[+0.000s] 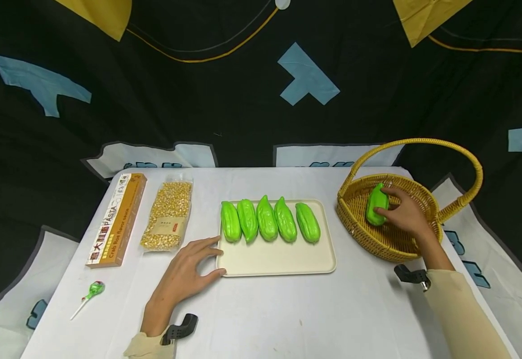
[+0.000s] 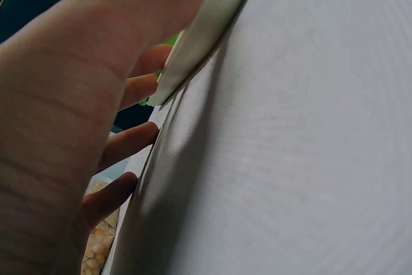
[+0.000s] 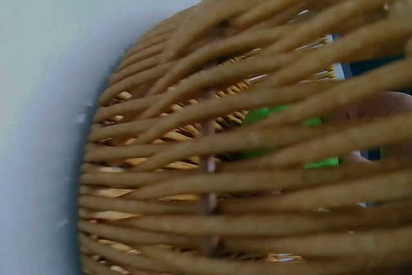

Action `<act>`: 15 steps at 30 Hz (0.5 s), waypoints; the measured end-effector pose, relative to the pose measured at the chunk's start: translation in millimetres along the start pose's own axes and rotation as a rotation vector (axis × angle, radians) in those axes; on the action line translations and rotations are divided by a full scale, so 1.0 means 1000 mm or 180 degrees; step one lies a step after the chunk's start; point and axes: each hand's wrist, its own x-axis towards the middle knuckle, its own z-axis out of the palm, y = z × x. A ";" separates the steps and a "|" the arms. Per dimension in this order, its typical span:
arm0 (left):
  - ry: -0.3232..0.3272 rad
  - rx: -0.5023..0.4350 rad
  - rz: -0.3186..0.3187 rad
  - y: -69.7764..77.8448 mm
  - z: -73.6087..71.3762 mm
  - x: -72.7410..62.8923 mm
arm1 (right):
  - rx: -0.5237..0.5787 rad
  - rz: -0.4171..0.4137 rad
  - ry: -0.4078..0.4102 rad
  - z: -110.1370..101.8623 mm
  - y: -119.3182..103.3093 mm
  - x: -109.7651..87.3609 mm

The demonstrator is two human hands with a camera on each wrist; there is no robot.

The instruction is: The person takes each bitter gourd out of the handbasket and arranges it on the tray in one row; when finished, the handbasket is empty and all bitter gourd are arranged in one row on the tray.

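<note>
Inside the wicker basket (image 1: 364, 244), my right hand (image 1: 404, 212) pinches a glossy green bitter melon (image 1: 377, 205) between thumb and fingers. The right wrist view catches only slivers of the green melon (image 3: 283, 132) through the basket's weave (image 3: 257, 140). My left hand (image 1: 189, 271) rests at the left side of a cream tray (image 1: 279, 262), thumb and fingers spread and touching its rim (image 2: 206, 33). Several more bitter melons (image 1: 267, 219) lie in a row along the tray's back half, their pointed ends mostly facing away, with a wider gap before the rightmost one.
A pasta box (image 1: 116, 219) and a clear bag of corn kernels (image 1: 166, 214) lie at the left of the white-clothed table (image 1: 261, 319). Nearer the front left is a green lollipop (image 1: 92, 291). The basket's tall handle (image 1: 415, 141) arches above my right hand.
</note>
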 end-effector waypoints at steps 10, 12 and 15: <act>-0.0003 0.0018 0.0005 -0.002 0.001 0.000 | 0.0069 -0.0175 0.0086 0.000 -0.006 -0.015; 0.0004 0.0021 0.0012 -0.002 0.001 0.000 | 0.0114 -0.0201 0.0112 0.000 -0.011 -0.019; 0.0016 0.0018 0.0017 -0.002 0.001 0.000 | 0.0211 -0.0260 0.0150 -0.001 -0.018 -0.024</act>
